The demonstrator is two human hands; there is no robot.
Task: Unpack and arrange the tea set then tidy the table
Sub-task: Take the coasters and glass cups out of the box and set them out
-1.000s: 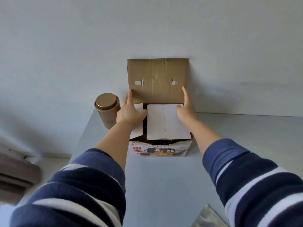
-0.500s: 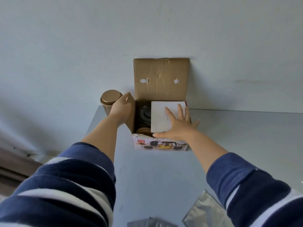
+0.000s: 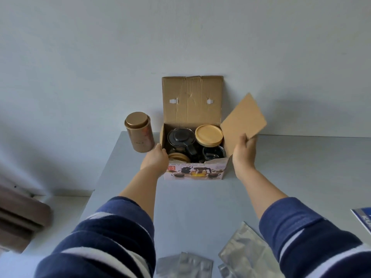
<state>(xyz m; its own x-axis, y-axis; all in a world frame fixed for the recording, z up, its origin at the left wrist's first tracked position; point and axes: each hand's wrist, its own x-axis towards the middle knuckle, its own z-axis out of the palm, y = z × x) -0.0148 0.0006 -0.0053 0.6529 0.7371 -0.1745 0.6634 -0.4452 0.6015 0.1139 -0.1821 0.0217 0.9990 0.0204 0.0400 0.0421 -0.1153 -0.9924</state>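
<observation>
Lifted clear – right hand [image 3: 244, 155] pinches cardboard insert [image 3: 244, 123]; left hand [image 3: 156, 159] grips box [image 3: 195, 171] edge.

Single head-worn wide-angle view, forward and down, near over the table [image 3: 190, 201].

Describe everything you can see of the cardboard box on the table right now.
The cardboard box is brown and creased, with a printed teapot picture on its front. It stands upright at the table's far edge, against the wall. Its back lid flap stands up, showing two slots. The left hand holds the left wall; the right hand holds the right flap open. Inside: a dark teapot lid, a wooden lid and glassware.
</observation>
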